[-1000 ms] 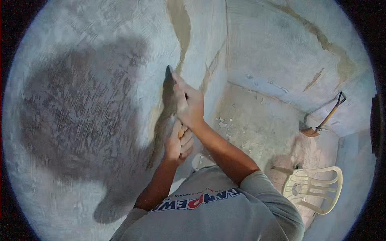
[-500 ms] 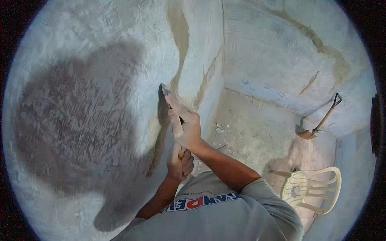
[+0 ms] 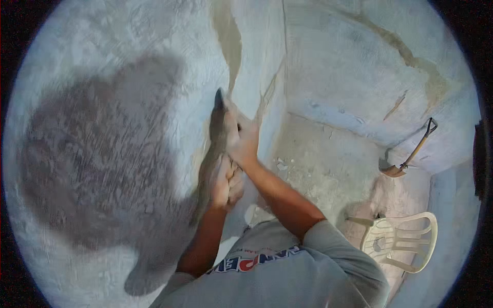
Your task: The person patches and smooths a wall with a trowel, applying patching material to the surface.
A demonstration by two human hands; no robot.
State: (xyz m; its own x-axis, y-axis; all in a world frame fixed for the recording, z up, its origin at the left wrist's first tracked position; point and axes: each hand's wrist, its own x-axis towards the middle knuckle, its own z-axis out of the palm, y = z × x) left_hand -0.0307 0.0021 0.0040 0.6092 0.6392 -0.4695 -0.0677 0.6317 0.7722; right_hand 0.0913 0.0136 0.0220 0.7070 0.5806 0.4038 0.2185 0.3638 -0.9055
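Both of my hands are on one scraping tool at the rough plastered wall (image 3: 128,31) on the left. Its dark blade tip (image 3: 221,100) points up at the wall, beside a long tan peeled streak (image 3: 231,46). My right hand (image 3: 241,138), blurred and closed, grips the tool just below the blade. Lower down, my left hand (image 3: 227,182) is wrapped round the handle, which is mostly hidden by the fingers.
On the right, a shovel (image 3: 416,149) with a yellow shaft leans against the cracked far wall (image 3: 339,61). A cream plastic chair (image 3: 390,241) stands on the lower right. Pale flakes (image 3: 282,165) lie on the floor (image 3: 313,179) beside the wall.
My hands and the tool went down the wall between one second and half a second ago. They are now back higher, roughly where they started.
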